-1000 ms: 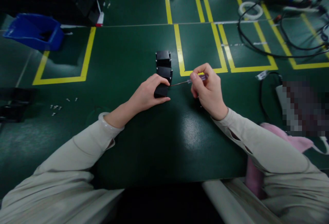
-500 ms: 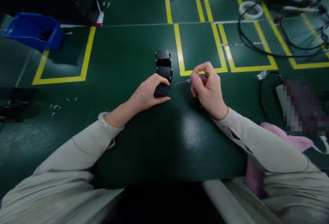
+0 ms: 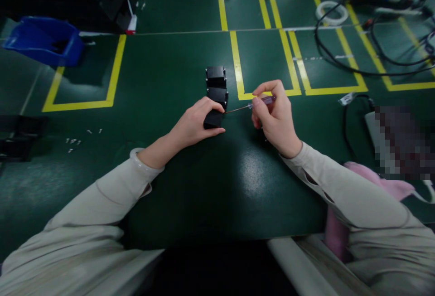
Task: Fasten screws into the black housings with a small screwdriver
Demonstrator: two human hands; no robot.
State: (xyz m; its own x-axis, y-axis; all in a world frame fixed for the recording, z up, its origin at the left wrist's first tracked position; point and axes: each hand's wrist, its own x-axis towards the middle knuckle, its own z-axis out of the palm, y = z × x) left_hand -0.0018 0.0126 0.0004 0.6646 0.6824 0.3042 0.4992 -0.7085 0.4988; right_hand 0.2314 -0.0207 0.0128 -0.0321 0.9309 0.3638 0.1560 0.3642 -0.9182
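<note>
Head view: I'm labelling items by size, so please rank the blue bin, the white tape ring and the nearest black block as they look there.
1. blue bin, clearly largest.
2. white tape ring.
3. nearest black block, partly covered by the left hand.
The ring and block look close in size, and the block lies nearer the camera, so their order is unsure.

Left hand (image 3: 195,123) curled palm-down, right hand (image 3: 277,117) fingers pinched, both forearms angled inward
</note>
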